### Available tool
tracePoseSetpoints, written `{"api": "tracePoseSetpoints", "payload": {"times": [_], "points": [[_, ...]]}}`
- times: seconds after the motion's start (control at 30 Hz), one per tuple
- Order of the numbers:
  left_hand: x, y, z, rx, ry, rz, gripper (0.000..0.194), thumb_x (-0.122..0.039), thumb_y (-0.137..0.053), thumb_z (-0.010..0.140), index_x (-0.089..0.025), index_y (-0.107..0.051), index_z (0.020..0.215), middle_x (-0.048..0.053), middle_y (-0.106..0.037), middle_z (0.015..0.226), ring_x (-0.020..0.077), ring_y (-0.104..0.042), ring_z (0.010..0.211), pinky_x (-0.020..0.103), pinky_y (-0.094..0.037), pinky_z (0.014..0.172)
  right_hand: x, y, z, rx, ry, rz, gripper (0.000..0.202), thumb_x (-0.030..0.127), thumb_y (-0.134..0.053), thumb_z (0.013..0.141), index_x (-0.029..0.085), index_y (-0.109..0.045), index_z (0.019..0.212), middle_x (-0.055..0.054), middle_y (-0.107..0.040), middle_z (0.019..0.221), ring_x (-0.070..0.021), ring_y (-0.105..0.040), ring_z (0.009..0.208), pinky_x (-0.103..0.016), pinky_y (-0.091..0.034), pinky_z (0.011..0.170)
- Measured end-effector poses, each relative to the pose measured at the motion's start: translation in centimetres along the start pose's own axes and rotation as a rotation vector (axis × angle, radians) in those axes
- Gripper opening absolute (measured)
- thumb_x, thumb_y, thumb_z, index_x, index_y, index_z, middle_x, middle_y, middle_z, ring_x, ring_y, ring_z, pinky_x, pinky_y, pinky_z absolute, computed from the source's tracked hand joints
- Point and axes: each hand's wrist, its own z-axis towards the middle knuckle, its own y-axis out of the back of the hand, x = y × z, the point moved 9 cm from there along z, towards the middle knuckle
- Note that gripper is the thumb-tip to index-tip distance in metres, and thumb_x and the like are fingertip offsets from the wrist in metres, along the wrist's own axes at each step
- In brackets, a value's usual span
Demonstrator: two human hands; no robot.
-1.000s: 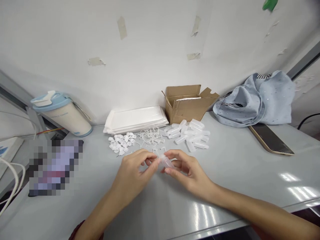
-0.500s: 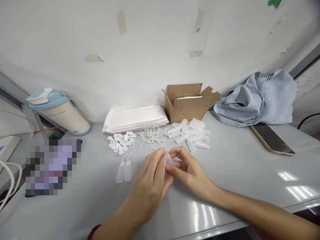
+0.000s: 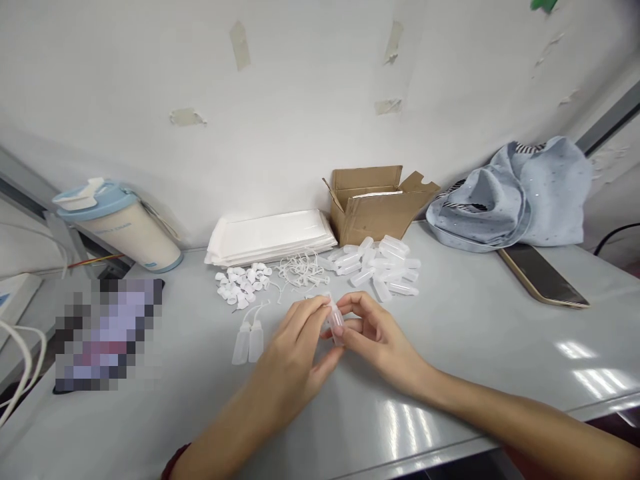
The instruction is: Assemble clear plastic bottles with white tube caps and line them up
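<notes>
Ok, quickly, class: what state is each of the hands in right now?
Left hand: curled at the top of the small bottle; whether it grips cannot be told.
Right hand: closed, holding the small bottle.

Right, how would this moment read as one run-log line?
right hand: holding translucent plastic bottle | left hand: fingertips at bottle's top | near left hand: two strand-topped bottles | behind: white caps, loose bottles

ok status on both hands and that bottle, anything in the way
Right hand holding small translucent bottle. Left hand at its top, grip unclear. Two more bottles lie beside left hand; no obstruction visible.
</notes>
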Motion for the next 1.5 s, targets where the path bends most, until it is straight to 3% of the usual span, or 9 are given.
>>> {"api": "tracePoseSetpoints", "payload": {"times": [0.23,0.43,0.57,0.67,0.8,0.97,1.13,1.33,1.5], "points": [[0.5,0.3,0.4,0.085,-0.003,0.012,0.034,-0.017,-0.06,0.085,-0.014,-0.047,0.116,0.014,-0.059,0.114,0.0249,-0.057,0.107,0.038,-0.055,0.088,0.0,0.5,0.1,-0.021,0.059,-0.158,0.031,0.031,-0.072,0.076,0.021,-0.051,0.099,-0.003,-0.061,0.099,-0.0145,-0.065,0.079,-0.029,-0.051,0.069],[-1.3,-0.8,0.3,0.144,-0.15,0.228,0.028,-0.015,-0.056,0.086,-0.007,-0.049,0.112,0.017,-0.059,0.105,0.0292,-0.058,0.097,0.042,-0.056,0.079,-0.7,0.7,0.2,-0.039,0.064,-0.256,0.026,0.023,-0.069,0.077,0.021,-0.052,0.097,-0.002,-0.061,0.096,-0.0146,-0.065,0.078,-0.027,-0.05,0.066],[-2.1,-1.0,0.3,0.14,-0.218,0.339,0.02,-0.008,-0.048,0.085,-0.006,-0.053,0.105,0.016,-0.062,0.096,0.0286,-0.061,0.089,0.039,-0.055,0.07,-1.0,0.4,0.3,-0.012,0.03,-0.23,0.026,0.027,-0.07,0.078,0.021,-0.051,0.094,-0.001,-0.062,0.092,-0.0147,-0.066,0.074,-0.026,-0.05,0.061],[-1.0,-0.8,0.3,0.171,-0.13,0.263,0.023,-0.013,-0.054,0.083,-0.009,-0.053,0.106,0.014,-0.062,0.099,0.0273,-0.06,0.089,0.039,-0.055,0.071,-0.8,0.3,0.2,-0.005,0.03,-0.295,0.025,0.032,-0.066,0.081,0.021,-0.051,0.097,-0.002,-0.064,0.094,-0.0173,-0.068,0.078,-0.028,-0.05,0.065],[1.9,0.9,0.4,0.188,0.044,0.08,0.038,-0.021,-0.067,0.079,-0.014,-0.052,0.113,0.011,-0.061,0.109,0.0254,-0.058,0.1,0.038,-0.052,0.083,-0.1,0.7,-0.2,-0.039,0.047,-0.404,0.023,0.039,-0.057,0.088,0.023,-0.052,0.103,-0.005,-0.067,0.104,-0.0203,-0.069,0.089,-0.033,-0.05,0.073],[6.7,3.3,0.0,0.298,0.333,0.029,0.045,-0.043,-0.071,0.074,-0.023,-0.055,0.11,0.005,-0.06,0.114,0.0254,-0.056,0.106,0.039,-0.048,0.089,0.3,1.0,-0.3,-0.055,0.074,-0.412,0.021,0.039,-0.056,0.089,0.024,-0.052,0.104,-0.005,-0.07,0.104,-0.0213,-0.067,0.099,-0.038,-0.049,0.086],[10.8,3.2,-2.3,0.487,0.614,0.047,0.047,-0.051,-0.07,0.069,-0.027,-0.057,0.107,0.003,-0.058,0.115,0.0272,-0.058,0.102,0.038,-0.048,0.083,-0.1,1.0,-0.4,-0.047,0.046,-0.43,0.02,0.039,-0.055,0.09,0.024,-0.052,0.103,-0.004,-0.072,0.097,-0.0212,-0.067,0.099,-0.038,-0.049,0.087],[11.2,1.6,-3.4,0.613,0.641,0.056,0.044,-0.046,-0.067,0.069,-0.023,-0.057,0.105,0.004,-0.059,0.105,0.0255,-0.058,0.089,0.036,-0.048,0.075,-0.2,1.0,-0.2,-0.044,0.055,-0.455,0.021,0.039,-0.055,0.089,0.024,-0.052,0.105,-0.004,-0.072,0.097,-0.0213,-0.067,0.097,-0.037,-0.049,0.083],[10.1,0.9,-3.2,0.656,0.558,0.029,0.04,-0.039,-0.064,0.069,-0.022,-0.057,0.105,0.006,-0.057,0.109,0.0287,-0.052,0.104,0.038,-0.046,0.084,-0.2,1.0,0.0,-0.047,0.06,-0.468,0.021,0.037,-0.056,0.089,0.023,-0.053,0.104,-0.004,-0.071,0.095,-0.0208,-0.067,0.096,-0.033,-0.05,0.075]]}}
